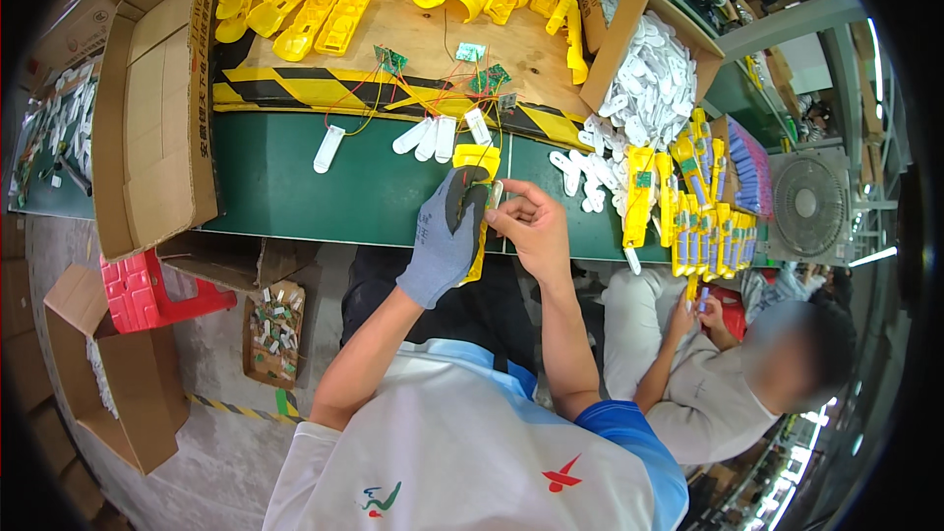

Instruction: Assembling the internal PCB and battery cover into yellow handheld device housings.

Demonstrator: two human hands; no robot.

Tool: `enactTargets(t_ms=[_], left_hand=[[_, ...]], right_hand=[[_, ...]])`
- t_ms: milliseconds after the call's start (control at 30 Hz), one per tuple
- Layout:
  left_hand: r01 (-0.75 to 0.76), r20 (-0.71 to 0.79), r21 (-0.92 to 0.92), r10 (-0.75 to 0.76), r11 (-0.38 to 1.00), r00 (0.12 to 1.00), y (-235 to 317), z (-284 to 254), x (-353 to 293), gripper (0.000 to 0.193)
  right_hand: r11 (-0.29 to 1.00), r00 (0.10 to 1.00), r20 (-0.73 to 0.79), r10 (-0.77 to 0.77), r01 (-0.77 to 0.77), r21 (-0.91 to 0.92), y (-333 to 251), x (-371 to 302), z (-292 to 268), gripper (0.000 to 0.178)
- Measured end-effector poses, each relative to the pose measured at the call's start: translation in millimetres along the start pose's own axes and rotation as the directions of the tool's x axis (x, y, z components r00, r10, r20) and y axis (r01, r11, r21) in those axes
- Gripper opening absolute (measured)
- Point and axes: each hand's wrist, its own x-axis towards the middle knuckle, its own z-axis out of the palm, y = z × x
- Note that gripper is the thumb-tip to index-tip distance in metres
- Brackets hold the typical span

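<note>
My left hand [438,241], in a grey glove with a dark palm, is closed around a long yellow plastic housing [476,157] held upright over the table's front edge. My bare right hand [536,233] pinches a small whitish piece [495,194] against the housing's right side; its exact kind is too small to tell. Just beyond my hands lie several white oblong plastic parts [329,149], joined by thin red and yellow wires to green circuit boards [391,60]. The glove and fingers cover the middle of the housing.
Yellow housings [339,10] pile up on a wooden board at the back. A cardboard box [162,98] stands left; another box of white parts [649,74] tips open at right. Filled yellow housings [703,236] stack beside a fan [808,205]. A co-worker [728,374] sits close on my right.
</note>
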Motion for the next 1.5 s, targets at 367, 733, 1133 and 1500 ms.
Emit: enactTargets(t_ms=[367, 733, 1133, 1500], left_hand=[[-0.035, 0.066, 0.168, 0.024, 0.985, 0.998, 4, 0, 2, 0.023], [0.001, 0.014, 0.142, -0.003, 0.990, 1.000, -3, 9, -1, 0.021], [-0.081, 0.079, 0.182, 0.068, 0.980, 0.995, -13, 4, -3, 0.020], [-0.054, 0.071, 0.103, 0.047, 0.993, 0.996, -9, 6, -4, 0.019]], right_hand=[[0.891, 0.931, 0.013, -0.365, 0.353, -0.285, 8, -8, 3, 0.040], [0.934, 0.944, -0.020, -0.330, 0.323, -0.156, 22, -11, 4, 0.038], [0.977, 0.986, 0.010, -0.164, 0.161, 0.142, 18, -13, -2, 0.038], [0.965, 0.972, 0.002, -0.237, 0.235, 0.120, 23, -16, 1, 0.040]])
